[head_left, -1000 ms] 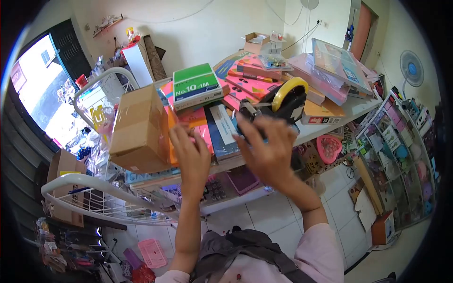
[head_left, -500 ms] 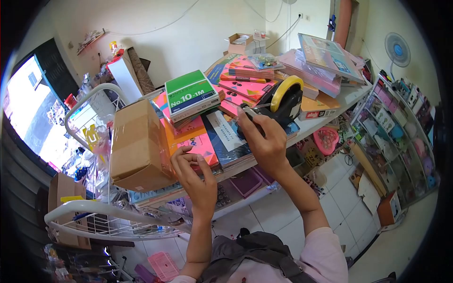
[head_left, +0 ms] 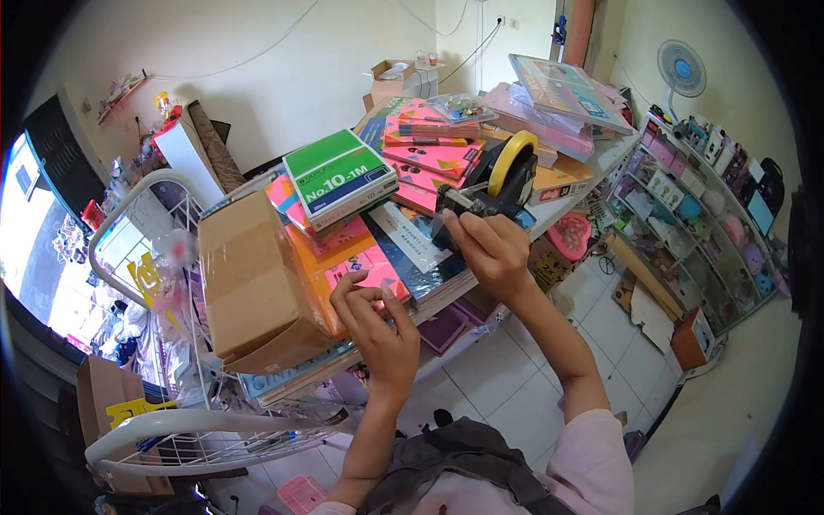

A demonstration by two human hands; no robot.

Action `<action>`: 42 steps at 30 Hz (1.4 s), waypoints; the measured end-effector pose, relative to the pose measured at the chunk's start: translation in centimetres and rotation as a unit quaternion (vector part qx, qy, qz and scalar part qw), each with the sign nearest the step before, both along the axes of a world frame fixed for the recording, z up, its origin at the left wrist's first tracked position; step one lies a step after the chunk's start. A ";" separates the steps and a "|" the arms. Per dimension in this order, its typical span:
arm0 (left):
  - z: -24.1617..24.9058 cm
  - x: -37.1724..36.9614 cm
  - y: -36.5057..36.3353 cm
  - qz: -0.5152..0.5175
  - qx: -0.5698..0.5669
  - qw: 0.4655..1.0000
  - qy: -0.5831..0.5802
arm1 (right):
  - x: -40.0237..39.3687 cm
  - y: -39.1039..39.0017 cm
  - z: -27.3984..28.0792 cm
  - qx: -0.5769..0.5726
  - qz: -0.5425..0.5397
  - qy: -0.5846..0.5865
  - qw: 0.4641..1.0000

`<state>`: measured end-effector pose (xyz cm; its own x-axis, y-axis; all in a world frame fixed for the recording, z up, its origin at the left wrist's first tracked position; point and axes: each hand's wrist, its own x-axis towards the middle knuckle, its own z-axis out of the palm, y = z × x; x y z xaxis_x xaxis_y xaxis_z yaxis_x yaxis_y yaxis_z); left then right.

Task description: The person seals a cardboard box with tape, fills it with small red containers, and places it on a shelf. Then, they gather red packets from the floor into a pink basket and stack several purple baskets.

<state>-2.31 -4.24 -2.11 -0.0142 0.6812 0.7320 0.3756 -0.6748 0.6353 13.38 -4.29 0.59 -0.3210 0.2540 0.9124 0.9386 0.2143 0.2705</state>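
My right hand (head_left: 493, 256) is closed in a pinch at the front end of a black tape dispenser (head_left: 481, 182). A clear strip of tape (head_left: 462, 202) shows at its fingertips. The dispenser holds a roll with a yellow core (head_left: 513, 163) and stands on the stacked books. My left hand (head_left: 378, 335) holds nothing; its fingers are loosely bent and apart, above a pink-and-orange book (head_left: 367, 273). Left of it sits a brown cardboard box (head_left: 253, 275) with clear tape on it. A green-and-white staples box (head_left: 336, 176) lies behind, on pink packets.
Pink packs (head_left: 433, 154) and more books (head_left: 571, 90) fill the back of the white table. A white wire rack (head_left: 215, 421) with a thick rail stands at the near left. Rightward are a pink heart-shaped box (head_left: 569, 236), a glass display case (head_left: 695, 232) and a fan (head_left: 682, 69).
My right hand has moved in to the dispenser's front end, with less tape showing between fingers and roll. My left hand stays loosely bent near the box. The view has shifted right.
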 end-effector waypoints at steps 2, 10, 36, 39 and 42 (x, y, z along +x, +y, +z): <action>0.0 0.0 -0.2 -0.008 -0.020 1.000 -0.009 | 0.0 0.0 0.0 0.005 -0.016 -0.022 1.000; -0.2 -0.1 0.0 -0.026 -0.024 0.999 -0.018 | -0.3 0.4 -0.5 0.026 -0.010 0.006 1.000; -0.9 -0.3 0.3 -0.010 -0.017 1.000 0.019 | -0.8 0.1 -1.0 -0.048 -0.072 0.128 0.988; -0.4 -0.2 0.1 -0.023 -0.009 1.000 -0.005 | -0.9 0.2 -1.6 -0.043 -0.076 0.132 0.987; 0.0 -0.8 -0.3 -0.052 -0.052 0.997 -0.004 | -1.2 0.4 -2.1 -0.066 -0.065 0.178 0.980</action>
